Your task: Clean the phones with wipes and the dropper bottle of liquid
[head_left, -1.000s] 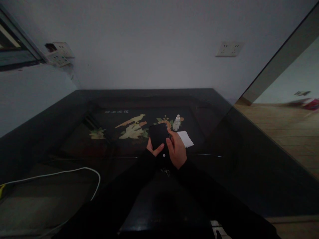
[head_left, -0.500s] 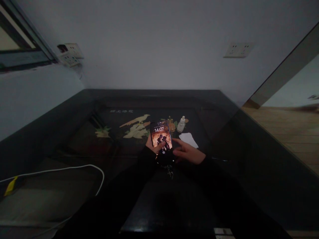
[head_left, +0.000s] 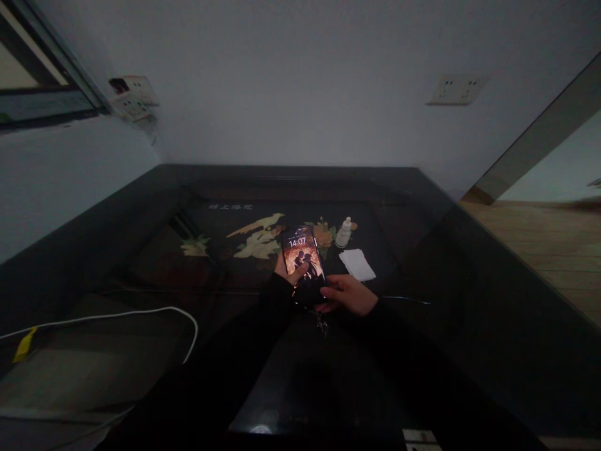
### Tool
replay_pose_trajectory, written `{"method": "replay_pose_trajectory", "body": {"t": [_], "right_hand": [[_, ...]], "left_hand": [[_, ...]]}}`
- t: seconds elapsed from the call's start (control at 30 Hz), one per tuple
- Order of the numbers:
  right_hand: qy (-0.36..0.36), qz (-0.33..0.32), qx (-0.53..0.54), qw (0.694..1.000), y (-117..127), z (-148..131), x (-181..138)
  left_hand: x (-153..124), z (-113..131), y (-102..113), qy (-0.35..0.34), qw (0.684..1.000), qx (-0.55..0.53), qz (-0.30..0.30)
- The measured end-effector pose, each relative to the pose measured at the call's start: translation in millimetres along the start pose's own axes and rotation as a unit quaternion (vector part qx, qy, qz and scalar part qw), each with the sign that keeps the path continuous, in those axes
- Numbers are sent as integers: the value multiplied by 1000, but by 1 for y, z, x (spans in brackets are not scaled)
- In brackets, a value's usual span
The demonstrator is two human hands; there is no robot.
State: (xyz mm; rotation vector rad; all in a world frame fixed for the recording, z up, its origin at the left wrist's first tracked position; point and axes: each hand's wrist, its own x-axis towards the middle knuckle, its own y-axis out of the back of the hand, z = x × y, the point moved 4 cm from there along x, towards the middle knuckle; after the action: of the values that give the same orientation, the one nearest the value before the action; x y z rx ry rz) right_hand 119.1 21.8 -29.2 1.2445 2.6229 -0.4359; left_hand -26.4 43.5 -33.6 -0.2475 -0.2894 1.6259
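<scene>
A smartphone [head_left: 293, 257] with a lit lock screen showing 14:07 is held upright, a little tilted, above the dark table [head_left: 413, 250]. My left hand [head_left: 282, 268] is wrapped round its left side, with the thumb lying over the screen. At the phone's lower right corner my right hand [head_left: 354, 294] is closed, thumb on the front edge and fingers partly hidden behind. A small dangling charm [head_left: 322, 322] hangs below the phone. Just beyond my right hand lie folded white tissues or papers [head_left: 357, 265].
A small white-capped dropper bottle [head_left: 344, 233] stands behind the papers. Bird and flower pictures decorate the tabletop. A white cable [head_left: 141, 311] with a yellow tag [head_left: 24, 346] curves at the left. Wall sockets [head_left: 457, 89] are above the table's far edge.
My right hand has moved down and inward from beside the phone's right edge to its lower corner. The left hand keeps its hold, and the screen stays lit.
</scene>
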Motion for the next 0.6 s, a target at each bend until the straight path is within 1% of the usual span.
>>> {"method": "replay_pose_trajectory", "body": {"t": [0.13,0.23,0.3,0.37,0.43,0.5,0.6], "right_hand": [[1,13,-8,1000,-1,5,1],[5,27,-16,1000,0,9,2],[5,25,-22,999,1,8,1],[6,16,-31,999,3,2,-1],[19,21,-41,999,9,-10,-6],[65,71,-36,995,19,-25,-11],[154,177,-2,972,35,-42,-20]], "left_hand": [[0,-1,-2,5,1000,-3,-8],[0,0,-2,4,1000,4,1],[-1,3,-2,1,1000,4,-4],[-3,7,-6,1,999,1,-32],[-7,10,-12,12,997,-3,-80],[-12,11,-20,28,990,-5,-135],[-21,6,-31,41,978,-2,-203]]}}
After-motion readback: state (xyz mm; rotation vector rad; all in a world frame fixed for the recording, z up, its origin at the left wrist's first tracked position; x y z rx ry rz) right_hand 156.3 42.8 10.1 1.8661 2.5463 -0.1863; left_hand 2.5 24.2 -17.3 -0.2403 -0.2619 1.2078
